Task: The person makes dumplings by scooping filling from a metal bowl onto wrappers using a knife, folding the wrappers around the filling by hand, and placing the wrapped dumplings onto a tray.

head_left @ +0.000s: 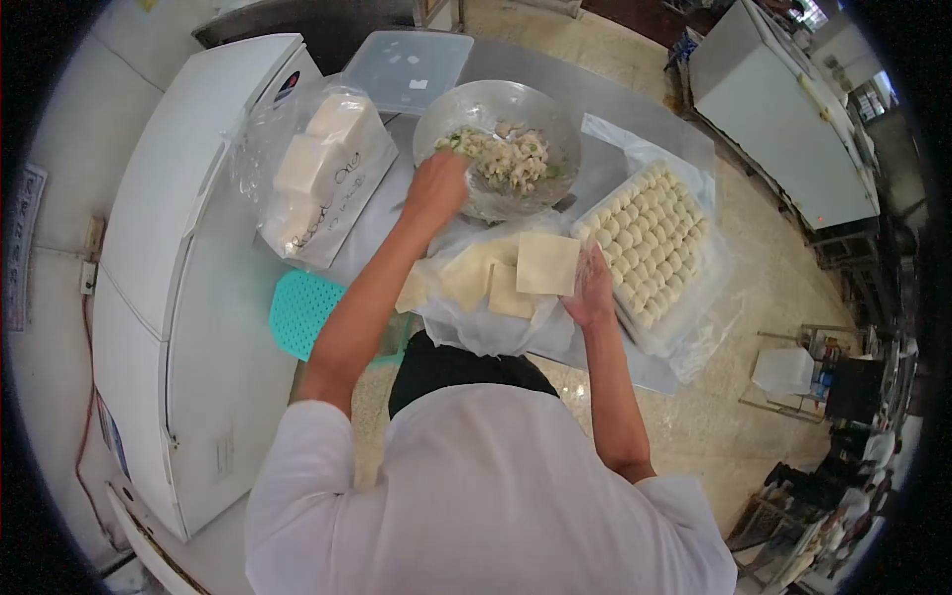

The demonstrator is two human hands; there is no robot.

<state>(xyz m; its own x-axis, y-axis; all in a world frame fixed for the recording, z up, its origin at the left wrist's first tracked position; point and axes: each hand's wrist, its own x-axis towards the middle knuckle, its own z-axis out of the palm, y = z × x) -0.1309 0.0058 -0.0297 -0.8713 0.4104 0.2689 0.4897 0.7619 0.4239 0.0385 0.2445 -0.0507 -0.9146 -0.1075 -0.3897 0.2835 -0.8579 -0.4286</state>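
My left hand (437,186) is closed over the left side of a metal mixing bowl (476,99). Whatever its fingers hold is too small or hidden to make out. Chopped, pale filling with green bits (511,159) lies in the bowl. A square dough wrapper (547,264) rests in my right hand (593,288), held at its right edge. Below and left of it, more dough wrappers (466,276) are spread over white plastic at the table's near edge. Just right of my right hand sits a tray of dumplings (650,238), set in close rows.
Bagged blocks of wrappers (322,164) stand left of the bowl, with a clear plastic lid (409,69) behind. A turquoise perforated basket (305,312) is below the table's left side. White freezers (213,248) flank the left; another white cabinet (783,114) stands right.
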